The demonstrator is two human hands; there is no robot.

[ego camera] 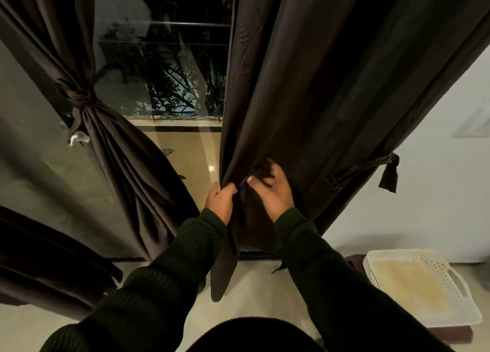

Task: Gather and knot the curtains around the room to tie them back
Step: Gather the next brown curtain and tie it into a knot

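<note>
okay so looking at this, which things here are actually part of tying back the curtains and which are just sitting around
Part of the job:
left hand and right hand, both gripping the right curtain
fabric tie strap on that curtain
left curtain, already knotted

Just lying about:
white basket tray on the floor

Single head-mounted wide-angle view, facing forward and down, close to the right curtain (305, 91); glass door (164, 68) far centre, white tray (424, 288) near right.

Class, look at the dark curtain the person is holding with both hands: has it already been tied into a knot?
No. The right curtain hangs loose while the left hand and right hand gather its edge; only the left curtain is knotted.
</note>
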